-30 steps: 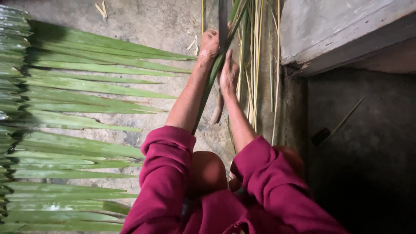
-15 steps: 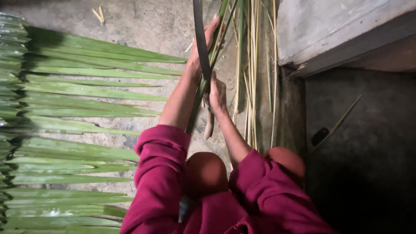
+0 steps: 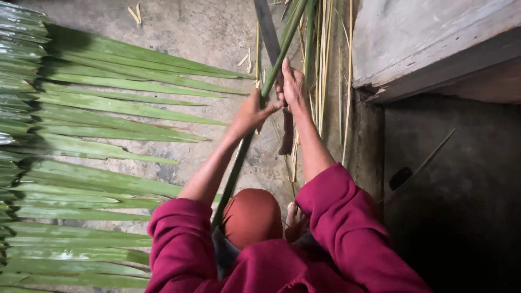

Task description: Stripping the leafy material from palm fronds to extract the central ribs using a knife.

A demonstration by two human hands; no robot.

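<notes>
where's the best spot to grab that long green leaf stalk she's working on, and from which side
Grip the green stalk on its bare run just below the left hand, coming from the left side. It slants from the lap up past the long knife blade, which the right hand holds, so the right and upper end look risky.

No packages, labels, signs or screens show anywhere in this view of the floor
</notes>
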